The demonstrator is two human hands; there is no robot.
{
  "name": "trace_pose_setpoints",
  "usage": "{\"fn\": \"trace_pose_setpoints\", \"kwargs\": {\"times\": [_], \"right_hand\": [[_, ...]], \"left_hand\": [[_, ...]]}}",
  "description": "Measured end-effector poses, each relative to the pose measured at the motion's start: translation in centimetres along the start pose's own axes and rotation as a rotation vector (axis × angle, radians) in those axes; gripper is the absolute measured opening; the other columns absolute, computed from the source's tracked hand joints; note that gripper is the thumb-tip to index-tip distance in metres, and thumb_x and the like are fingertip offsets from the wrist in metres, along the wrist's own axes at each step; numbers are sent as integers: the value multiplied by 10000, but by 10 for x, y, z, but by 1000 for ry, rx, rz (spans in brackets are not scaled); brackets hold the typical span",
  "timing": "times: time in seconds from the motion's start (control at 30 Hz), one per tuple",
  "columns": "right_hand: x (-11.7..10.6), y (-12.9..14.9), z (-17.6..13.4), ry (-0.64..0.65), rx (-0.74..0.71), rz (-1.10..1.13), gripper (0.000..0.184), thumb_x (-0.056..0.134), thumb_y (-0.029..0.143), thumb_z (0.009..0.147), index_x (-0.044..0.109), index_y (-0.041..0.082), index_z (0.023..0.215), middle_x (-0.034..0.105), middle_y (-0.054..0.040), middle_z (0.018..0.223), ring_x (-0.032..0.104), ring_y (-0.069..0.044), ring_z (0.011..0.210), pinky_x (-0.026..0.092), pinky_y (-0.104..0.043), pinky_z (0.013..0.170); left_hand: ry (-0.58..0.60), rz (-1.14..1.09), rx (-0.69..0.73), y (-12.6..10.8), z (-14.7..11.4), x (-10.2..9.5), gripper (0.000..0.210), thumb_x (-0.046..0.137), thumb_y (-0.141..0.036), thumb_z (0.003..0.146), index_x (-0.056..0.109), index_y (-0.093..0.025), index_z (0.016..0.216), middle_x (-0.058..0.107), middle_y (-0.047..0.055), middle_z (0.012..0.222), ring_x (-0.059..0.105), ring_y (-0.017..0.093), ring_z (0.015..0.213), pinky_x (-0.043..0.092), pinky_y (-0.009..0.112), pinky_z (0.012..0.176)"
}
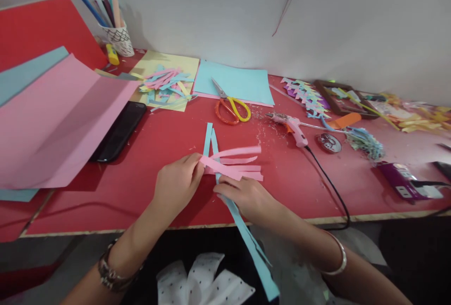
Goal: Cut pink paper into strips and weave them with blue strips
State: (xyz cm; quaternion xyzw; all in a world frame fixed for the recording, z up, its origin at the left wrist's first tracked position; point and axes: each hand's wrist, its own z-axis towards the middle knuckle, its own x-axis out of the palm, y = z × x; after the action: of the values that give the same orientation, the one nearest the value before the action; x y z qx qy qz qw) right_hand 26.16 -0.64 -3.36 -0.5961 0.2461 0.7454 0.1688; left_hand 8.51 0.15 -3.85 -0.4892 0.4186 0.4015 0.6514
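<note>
Weaving pink paper strips [235, 163] across blue paper strips [211, 143] at the near middle of the red table [141, 173]: left hand [178, 183] pinching the pink ends, right hand [246, 197] pressing the blue flat. Keeping crossings snug and square. Counting about four pink strips, two blue, one pair of scissors [230, 106], one glue gun [291, 126].

Soft, even light; faint shadows fall under the left hand [178, 183] and right hand [246, 197]. Straight edges bow far from them, and the arms nearest the camera blur.
</note>
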Motion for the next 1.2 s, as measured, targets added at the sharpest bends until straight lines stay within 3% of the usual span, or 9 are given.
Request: {"fn": "trace_pose_setpoints", "kwargs": {"times": [0.2, 0.4, 0.57, 0.7, 0.83, 1.03, 1.2], "right_hand": [[2, 0, -2, -22, -13, 42, 274, 339, 30, 826, 579, 141, 895, 594, -62, 840, 544, -132, 765, 431, -223, 633], [2, 0, -1, -157, -25, 121, 297, 299, 93, 880, 595, 126, 875, 618, -69, 830, 573, -130, 780, 470, -217, 646], [4, -6, 7, -217, 58, 214, 248, 379, 176, 882, 619, 163, 823, 621, -58, 837, 565, -125, 791, 471, -240, 701], [-1, -11, 16, -165, 163, 323, 165, 490, 203, 840, 641, 178, 777, 621, -44, 840, 554, -136, 813, 444, -271, 736], [-4, -12, 24, -102, 334, 442, 164, 510, 174, 820, 620, 155, 700, 600, -23, 740, 536, -118, 723, 412, -245, 679], [0, -12, 26, -128, 548, 551, 112, 559, 162, 744, 452, 168, 708, 482, 44, 616, 430, -82, 542, 327, -195, 511], [-1, -16, 21, -203, 477, 447, 190, 518, 163, 752, 337, 198, 705, 432, 37, 659, 431, -98, 587, 330, -207, 532]], "left_hand": [[-51, -70, 15, 0, -1, 3, 334, 293, -252, 848, 603, -175, 749, 677, 43, 731, 597, 144, 588, 329, 223, 470], [-91, -176, 19, 2, -3, 3, 353, 299, -287, 855, 608, -167, 735, 674, 50, 789, 595, 141, 621, 345, 223, 478], [-100, -153, 26, 4, -2, 4, 357, 306, -292, 851, 600, -163, 695, 643, 49, 678, 571, 140, 573, 346, 225, 468], [-130, -181, 54, 4, -2, 5, 341, 308, -270, 847, 599, -164, 704, 655, 61, 708, 585, 149, 593, 370, 227, 483], [-143, -172, 51, 4, -2, 5, 334, 305, -245, 837, 579, -173, 659, 631, 51, 639, 579, 149, 566, 364, 224, 475], [-105, -187, 40, 4, -3, 2, 339, 286, -227, 828, 566, -169, 646, 616, 48, 612, 559, 154, 532, 345, 240, 461], [-45, -294, 34, 3, -2, 0, 328, 276, -227, 836, 590, -163, 764, 643, 56, 758, 595, 157, 687, 394, 228, 556]]}}
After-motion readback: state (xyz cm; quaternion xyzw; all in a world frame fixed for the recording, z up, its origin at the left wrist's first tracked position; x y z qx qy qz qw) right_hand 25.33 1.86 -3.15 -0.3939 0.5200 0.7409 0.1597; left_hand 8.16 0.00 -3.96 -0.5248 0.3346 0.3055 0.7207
